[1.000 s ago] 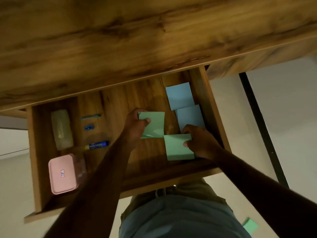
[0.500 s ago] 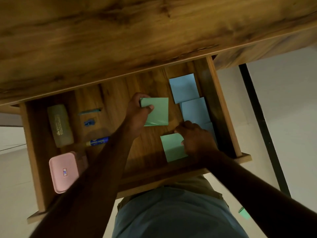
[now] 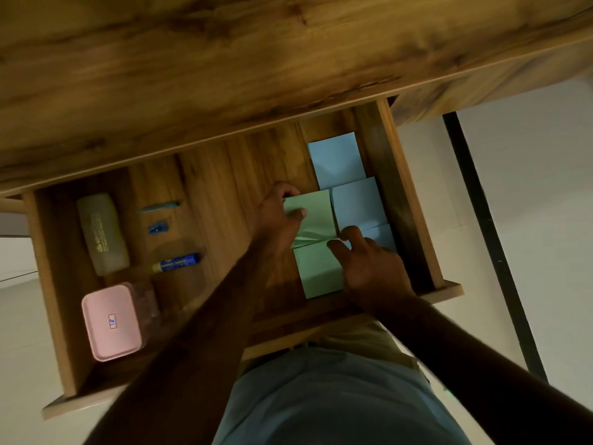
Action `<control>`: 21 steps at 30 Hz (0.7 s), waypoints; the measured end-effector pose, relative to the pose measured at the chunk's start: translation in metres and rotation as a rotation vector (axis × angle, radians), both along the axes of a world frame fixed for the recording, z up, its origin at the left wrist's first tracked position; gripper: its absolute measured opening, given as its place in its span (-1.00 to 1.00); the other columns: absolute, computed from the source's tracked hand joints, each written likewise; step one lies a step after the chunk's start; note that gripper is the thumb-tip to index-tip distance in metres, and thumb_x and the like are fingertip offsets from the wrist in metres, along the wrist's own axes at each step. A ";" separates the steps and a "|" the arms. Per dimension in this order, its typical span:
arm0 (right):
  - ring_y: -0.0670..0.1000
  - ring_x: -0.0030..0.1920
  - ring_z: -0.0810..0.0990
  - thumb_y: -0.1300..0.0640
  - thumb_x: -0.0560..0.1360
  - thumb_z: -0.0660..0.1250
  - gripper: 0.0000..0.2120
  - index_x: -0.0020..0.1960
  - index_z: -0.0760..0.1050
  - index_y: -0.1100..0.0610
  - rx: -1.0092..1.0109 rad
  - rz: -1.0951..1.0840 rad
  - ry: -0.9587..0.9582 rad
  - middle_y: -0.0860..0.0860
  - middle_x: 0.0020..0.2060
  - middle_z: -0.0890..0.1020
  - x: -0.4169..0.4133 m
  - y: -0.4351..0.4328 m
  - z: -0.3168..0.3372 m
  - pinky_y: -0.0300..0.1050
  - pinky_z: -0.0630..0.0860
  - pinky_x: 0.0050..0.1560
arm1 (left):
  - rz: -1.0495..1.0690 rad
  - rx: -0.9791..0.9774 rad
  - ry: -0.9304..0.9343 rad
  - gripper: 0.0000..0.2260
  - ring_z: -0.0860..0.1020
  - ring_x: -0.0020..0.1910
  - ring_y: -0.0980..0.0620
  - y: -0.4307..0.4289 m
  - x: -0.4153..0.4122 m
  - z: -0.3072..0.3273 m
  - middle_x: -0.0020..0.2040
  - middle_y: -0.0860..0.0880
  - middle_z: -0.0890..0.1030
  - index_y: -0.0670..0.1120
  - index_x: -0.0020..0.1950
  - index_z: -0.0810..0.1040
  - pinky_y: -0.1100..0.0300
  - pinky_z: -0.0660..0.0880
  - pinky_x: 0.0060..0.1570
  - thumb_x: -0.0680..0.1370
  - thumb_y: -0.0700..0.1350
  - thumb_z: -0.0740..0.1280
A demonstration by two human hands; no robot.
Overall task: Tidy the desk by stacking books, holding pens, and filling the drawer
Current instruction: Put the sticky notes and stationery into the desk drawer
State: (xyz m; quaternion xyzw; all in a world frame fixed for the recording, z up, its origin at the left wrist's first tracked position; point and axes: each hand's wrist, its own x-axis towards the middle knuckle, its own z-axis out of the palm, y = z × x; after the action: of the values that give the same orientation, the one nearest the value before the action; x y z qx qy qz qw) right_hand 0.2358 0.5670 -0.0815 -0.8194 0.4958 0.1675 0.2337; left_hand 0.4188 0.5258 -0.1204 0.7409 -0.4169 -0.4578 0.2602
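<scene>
Lying at the left end of the drawer (image 3: 414, 200) are a pink box (image 3: 110, 322) and a glue stick (image 3: 178, 262). Mid-drawer the left hand (image 3: 276, 220) pinches a green pad (image 3: 316, 213); the right hand (image 3: 369, 268) rests loose fingers on a second green pad (image 3: 317, 271), blue pads (image 3: 337, 160) just beyond

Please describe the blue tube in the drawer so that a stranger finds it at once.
In the left half of the open wooden drawer, right of the long grey case, lies the blue tube. Unlike the smaller blue object beyond it, it has a pale end.
</scene>
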 end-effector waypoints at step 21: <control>0.10 0.24 0.50 -0.02 0.43 0.42 -0.39 0.43 0.30 0.02 0.068 0.029 -0.047 0.04 0.36 0.33 -0.001 -0.005 0.005 0.10 0.61 0.05 | -0.465 0.047 -0.769 -0.47 0.26 0.45 -0.23 0.015 -0.004 0.013 0.47 -0.15 0.28 0.01 0.49 0.31 -0.12 0.35 0.36 0.54 0.02 0.35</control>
State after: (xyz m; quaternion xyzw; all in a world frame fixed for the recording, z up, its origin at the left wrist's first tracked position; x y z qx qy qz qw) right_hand 0.2349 0.5621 -0.0762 -0.8218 0.4722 0.1683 0.2708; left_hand 0.4148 0.5412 -0.1070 0.7496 -0.6280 -0.2049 -0.0403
